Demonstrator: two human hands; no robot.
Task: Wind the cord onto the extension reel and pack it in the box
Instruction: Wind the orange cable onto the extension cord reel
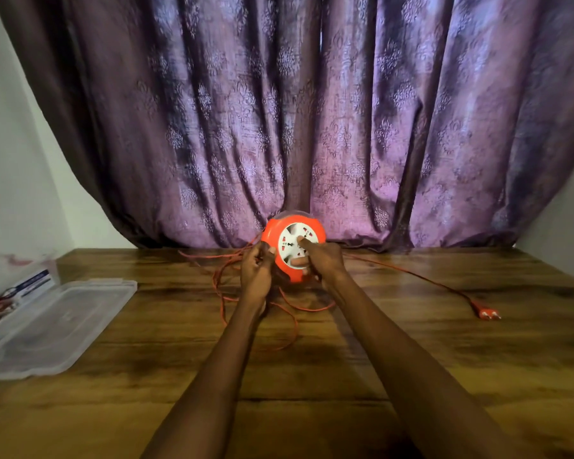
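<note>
An orange extension reel (275, 234) with a white socket face is held upright above the far middle of the wooden table (312, 376). My right hand (323, 260) grips the reel, with a finger on its white face. My left hand (257, 271) is closed on the orange cord right beside the reel's left rim. The loose orange cord (292, 326) lies in loops on the table under my hands. One strand runs right to the orange plug (487, 314).
A clear plastic box (17, 283) stands at the far left, with its clear lid (57, 326) lying flat beside it. A purple patterned curtain (312, 127) hangs behind the table. White walls flank both sides.
</note>
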